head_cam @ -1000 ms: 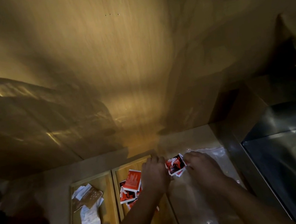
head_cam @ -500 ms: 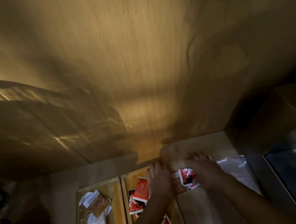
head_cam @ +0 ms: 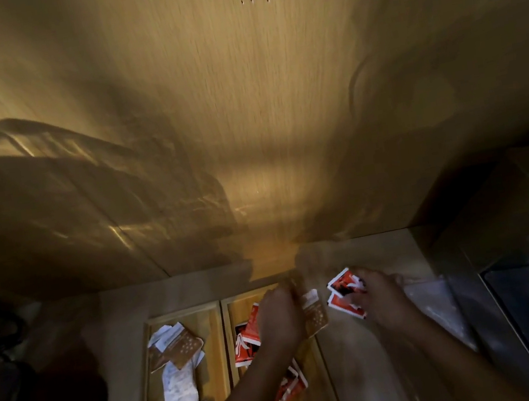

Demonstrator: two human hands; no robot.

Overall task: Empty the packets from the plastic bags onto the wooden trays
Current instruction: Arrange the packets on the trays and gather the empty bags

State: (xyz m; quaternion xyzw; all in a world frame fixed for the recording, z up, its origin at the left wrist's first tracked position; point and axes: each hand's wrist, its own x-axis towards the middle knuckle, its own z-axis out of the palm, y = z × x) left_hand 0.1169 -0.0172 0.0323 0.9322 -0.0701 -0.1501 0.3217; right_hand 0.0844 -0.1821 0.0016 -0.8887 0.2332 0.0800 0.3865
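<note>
Head view: red packets [head_cam: 344, 291] are gripped in the right hand [head_cam: 381, 299] beside the bag [head_cam: 434, 298], a brown packet [head_cam: 315, 314] is pinched by the left hand [head_cam: 279, 315] over the tray [head_cam: 238, 303], so sorting is judged underway, release into trays next.

So the hands have split apart now: the left hand [head_cam: 279, 315] pulled a brown packet [head_cam: 315, 313] out over the tray edge, while the right hand [head_cam: 381, 299] slid right with the red packets [head_cam: 343, 291]. A second ago they were bunched together.
</note>
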